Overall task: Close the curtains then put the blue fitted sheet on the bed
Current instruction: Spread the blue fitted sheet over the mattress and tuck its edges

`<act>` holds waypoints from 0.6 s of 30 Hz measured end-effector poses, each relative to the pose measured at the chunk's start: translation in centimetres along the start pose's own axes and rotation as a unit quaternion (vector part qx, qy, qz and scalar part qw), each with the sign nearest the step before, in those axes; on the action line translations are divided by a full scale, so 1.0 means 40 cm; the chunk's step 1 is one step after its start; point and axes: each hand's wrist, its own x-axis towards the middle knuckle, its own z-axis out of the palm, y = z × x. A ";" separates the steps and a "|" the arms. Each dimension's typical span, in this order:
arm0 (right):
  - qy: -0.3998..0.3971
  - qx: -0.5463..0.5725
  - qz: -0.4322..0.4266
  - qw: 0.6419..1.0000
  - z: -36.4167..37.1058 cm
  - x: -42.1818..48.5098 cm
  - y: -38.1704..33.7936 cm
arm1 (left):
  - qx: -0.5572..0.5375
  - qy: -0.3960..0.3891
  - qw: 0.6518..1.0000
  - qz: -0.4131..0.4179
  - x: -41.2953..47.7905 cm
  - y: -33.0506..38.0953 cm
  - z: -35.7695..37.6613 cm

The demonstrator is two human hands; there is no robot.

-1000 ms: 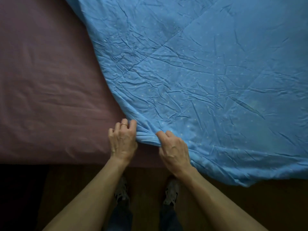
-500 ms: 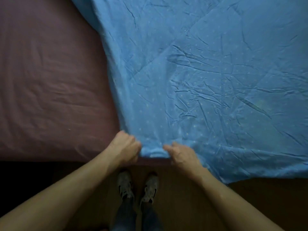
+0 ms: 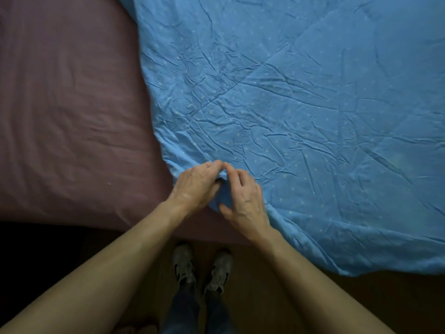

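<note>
The blue fitted sheet (image 3: 301,112), wrinkled and dotted with pale spots, lies spread over the right part of the bed (image 3: 67,116), whose mauve cover shows bare on the left. The sheet's near edge hangs over the bed's front side at the right. My left hand (image 3: 196,186) and my right hand (image 3: 244,198) sit close together at the sheet's near-left edge. Both pinch a bunched fold of the blue fabric between them, fingertips almost touching.
The bed's front edge runs across the view just below my hands. Under it is a wooden floor (image 3: 313,297) where my two shoes (image 3: 202,268) stand. The area at the lower left is dark.
My hands have moved away from the bed's edge and closer together on the sheet's edge, gathering the fabric into a fold. The sheet's edge has shifted slightly right.
</note>
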 end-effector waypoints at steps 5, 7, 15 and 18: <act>0.004 0.003 -0.045 0.999 -0.009 0.047 -0.028 | 0.112 0.044 0.991 0.056 -0.045 -0.046 -0.020; 0.003 -0.051 -0.073 0.996 -0.016 0.031 -0.023 | 0.148 0.051 0.988 0.009 -0.064 -0.062 -0.021; -0.047 -0.109 -0.039 0.992 -0.011 -0.011 -0.054 | 0.195 0.135 0.968 -0.079 -0.086 -0.115 -0.011; -0.059 -0.109 -0.029 0.992 -0.009 -0.017 -0.077 | 0.078 0.156 0.981 -0.089 -0.103 -0.131 -0.014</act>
